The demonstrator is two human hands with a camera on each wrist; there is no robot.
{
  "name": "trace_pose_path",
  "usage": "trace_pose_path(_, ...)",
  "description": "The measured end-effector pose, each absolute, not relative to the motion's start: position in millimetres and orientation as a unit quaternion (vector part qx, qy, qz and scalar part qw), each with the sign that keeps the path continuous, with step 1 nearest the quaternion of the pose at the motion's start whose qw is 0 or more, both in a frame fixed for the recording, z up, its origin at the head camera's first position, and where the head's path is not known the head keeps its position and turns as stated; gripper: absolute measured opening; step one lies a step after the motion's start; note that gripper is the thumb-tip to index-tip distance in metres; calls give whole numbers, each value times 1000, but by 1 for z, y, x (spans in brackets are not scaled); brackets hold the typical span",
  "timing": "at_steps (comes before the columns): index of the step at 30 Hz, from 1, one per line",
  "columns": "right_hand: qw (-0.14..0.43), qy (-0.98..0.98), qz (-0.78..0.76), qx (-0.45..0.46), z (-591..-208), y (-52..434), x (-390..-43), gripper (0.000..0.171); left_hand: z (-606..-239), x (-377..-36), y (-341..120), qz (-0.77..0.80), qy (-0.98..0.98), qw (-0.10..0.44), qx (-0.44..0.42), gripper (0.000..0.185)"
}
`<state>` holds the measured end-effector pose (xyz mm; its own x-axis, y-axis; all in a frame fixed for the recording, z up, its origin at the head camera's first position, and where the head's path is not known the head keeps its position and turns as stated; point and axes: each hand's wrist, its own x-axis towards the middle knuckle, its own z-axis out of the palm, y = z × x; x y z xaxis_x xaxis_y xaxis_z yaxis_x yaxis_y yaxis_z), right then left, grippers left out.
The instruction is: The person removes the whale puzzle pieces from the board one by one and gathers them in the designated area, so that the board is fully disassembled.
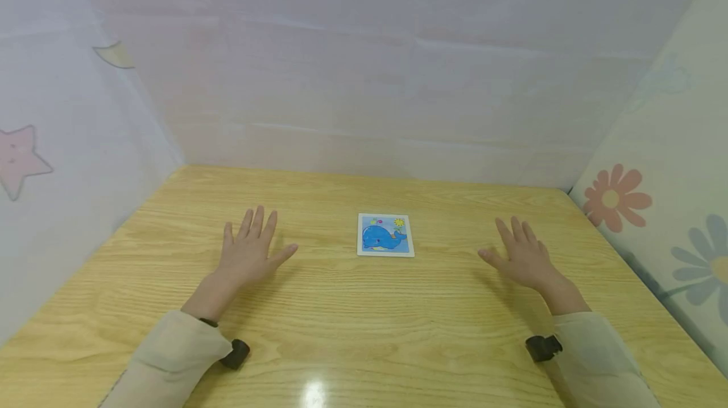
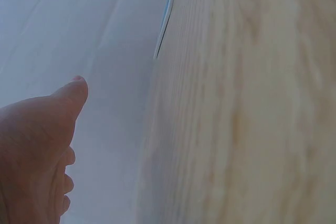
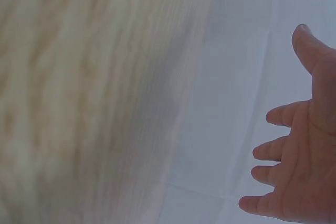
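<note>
A square picture puzzle [image 1: 385, 235] with a white border lies flat on the wooden table [image 1: 364, 332]. Its picture shows a blue whale, a small yellow sun and a light blue background. To its left, my left hand [image 1: 248, 256] is held over the table with fingers straight and thumb spread toward the puzzle. On the other side my right hand [image 1: 523, 261] mirrors it, palm down, fingers apart, holding nothing. Both wrist views show the hands raised off the wood; the left wrist view catches only a thin edge of the puzzle [image 2: 167, 17].
Pale cloth walls surround the table at the back [image 1: 364, 92], left and right. A pink star [image 1: 21, 160] and a moon decorate the left one, and flowers [image 1: 617, 198] the right. Each sleeve cuff has a black wrist device [image 1: 234, 354] beside it.
</note>
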<state>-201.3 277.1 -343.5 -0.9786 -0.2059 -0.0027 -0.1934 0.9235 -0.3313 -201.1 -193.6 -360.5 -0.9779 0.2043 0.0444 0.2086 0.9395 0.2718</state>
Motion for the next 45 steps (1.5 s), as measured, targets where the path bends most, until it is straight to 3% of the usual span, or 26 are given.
trace_pose_path(16,17,980,-166,-108,-336,273,-206,86,-359,-210,-191,-133,-987,3,-94,90)
trace_pose_path(25,11,977,-172,-125,-322,245,-226,84,-351,-228,-166,-157,-983,10,-99,89)
trace_pose_path(45,79,959,-222,-154,-346,183,-263,80,-370,-258,-98,-175,-977,-30,-119,86)
